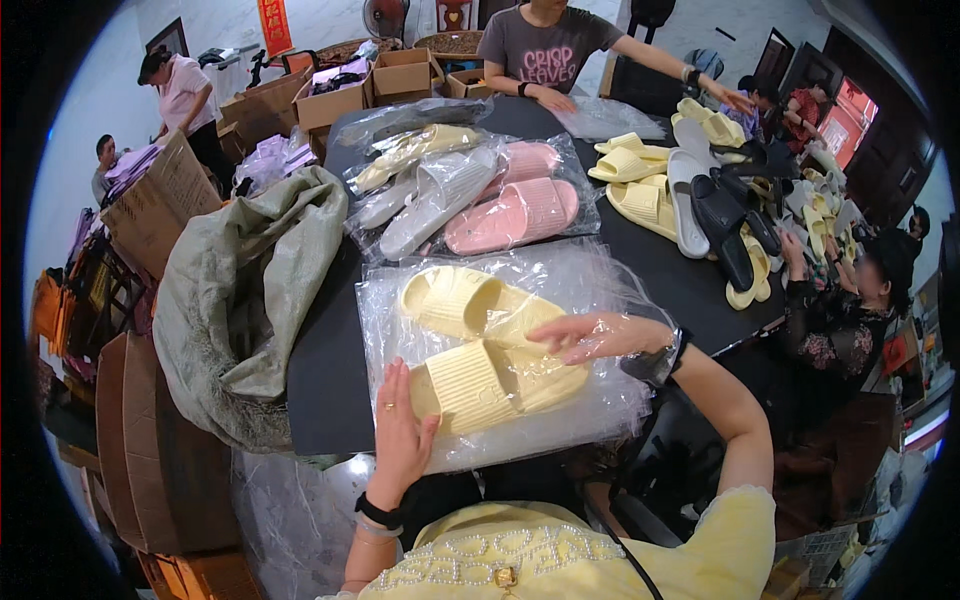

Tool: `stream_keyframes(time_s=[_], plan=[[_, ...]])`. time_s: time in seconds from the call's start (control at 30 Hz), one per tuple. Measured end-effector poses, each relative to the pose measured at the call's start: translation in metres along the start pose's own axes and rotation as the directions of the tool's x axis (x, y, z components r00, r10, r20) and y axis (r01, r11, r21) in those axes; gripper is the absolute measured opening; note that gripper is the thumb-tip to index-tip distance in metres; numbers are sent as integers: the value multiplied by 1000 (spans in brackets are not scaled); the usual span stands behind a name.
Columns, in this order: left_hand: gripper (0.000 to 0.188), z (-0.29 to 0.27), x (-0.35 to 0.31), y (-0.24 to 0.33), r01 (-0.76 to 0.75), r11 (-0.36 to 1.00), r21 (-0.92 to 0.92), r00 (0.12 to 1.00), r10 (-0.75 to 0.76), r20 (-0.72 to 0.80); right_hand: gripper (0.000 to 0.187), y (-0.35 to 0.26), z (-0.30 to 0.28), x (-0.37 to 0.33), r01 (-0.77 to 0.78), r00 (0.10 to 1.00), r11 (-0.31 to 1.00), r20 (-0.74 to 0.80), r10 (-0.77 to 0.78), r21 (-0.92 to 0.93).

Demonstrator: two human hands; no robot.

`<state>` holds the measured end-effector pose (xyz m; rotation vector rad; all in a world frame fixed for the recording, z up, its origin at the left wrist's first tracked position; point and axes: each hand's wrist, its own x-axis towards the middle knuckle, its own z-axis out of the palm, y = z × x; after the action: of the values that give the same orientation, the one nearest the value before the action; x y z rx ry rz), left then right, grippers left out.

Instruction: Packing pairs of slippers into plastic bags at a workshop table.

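A pair of pale yellow slippers (pixel 470 388) lies side by side on a stack of clear plastic bags (pixel 590 262) at the near edge of the table; clear film appears to cover them. My left hand (pixel 403 425) rests upright against the near left side of the pair, fingers straight and thumb apart. Over the toe-away ends of the slippers, my right hand (pixel 605 336) stretches its fingers out. Clear film bunches round its wrist, so the hand seems to reach into a bag. Neither hand grips a slipper.
Bagged grey, pink and yellow slippers (pixel 515 215) lie beyond. Loose yellow, white and black slippers (pixel 720 220) pile at the right. A grey-green woven sack (pixel 240 310) hangs by the table's left side. A person in a dark T-shirt (pixel 545 55) stands across; others work at right.
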<state>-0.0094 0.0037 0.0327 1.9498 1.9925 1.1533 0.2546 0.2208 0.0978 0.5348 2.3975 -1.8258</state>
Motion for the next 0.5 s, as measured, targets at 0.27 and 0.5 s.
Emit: stream_keyframes(time_s=[0.27,0.5], plan=[[73,25,-8,-13,30,995,94,996,-38,86,50,-17,33,68,180,896,553,-97,-434,-813],[77,31,-10,-18,53,998,32,998,-54,24,23,-8,43,104,-112,954,592,-254,-162,-798]])
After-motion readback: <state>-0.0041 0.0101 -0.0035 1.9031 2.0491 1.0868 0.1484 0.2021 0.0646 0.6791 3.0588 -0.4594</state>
